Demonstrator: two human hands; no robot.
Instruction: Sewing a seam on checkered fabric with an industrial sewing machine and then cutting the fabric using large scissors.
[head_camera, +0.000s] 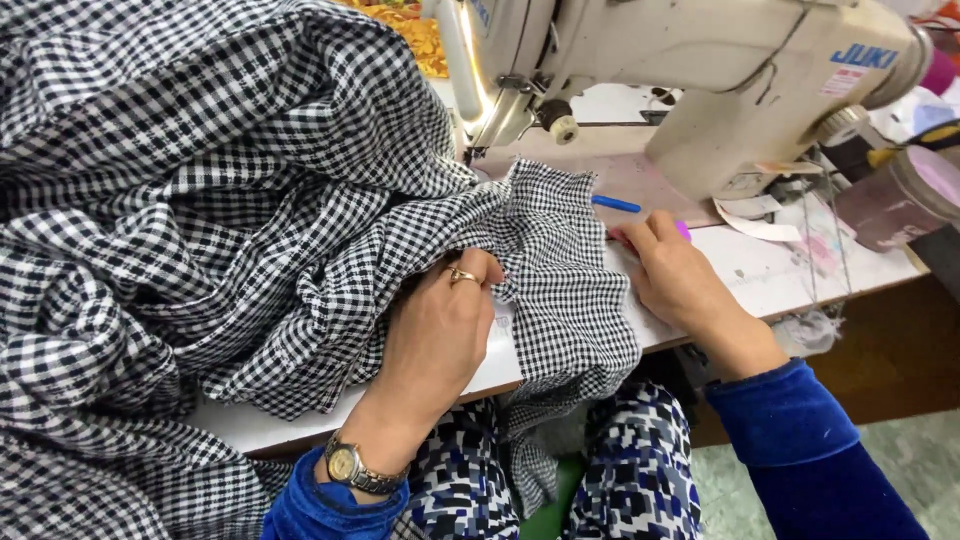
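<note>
Black-and-white checked fabric lies heaped over the white table in front of the sewing machine; soft, light, likely slips and bunches, best pinched at the edge; left hand grips a fold; right hand rests flat by the hem, fingertips hidden; needle area obscured; blue pen nearby.

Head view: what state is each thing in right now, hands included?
Checked fabric: bunched in folds on the table, one edge lying flat by the needle.
Left hand: pressing on the fabric.
Right hand: resting flat on the table at the fabric's edge.
Sewing machine: lamp lit.
Blue pen: lying on the table.
</note>
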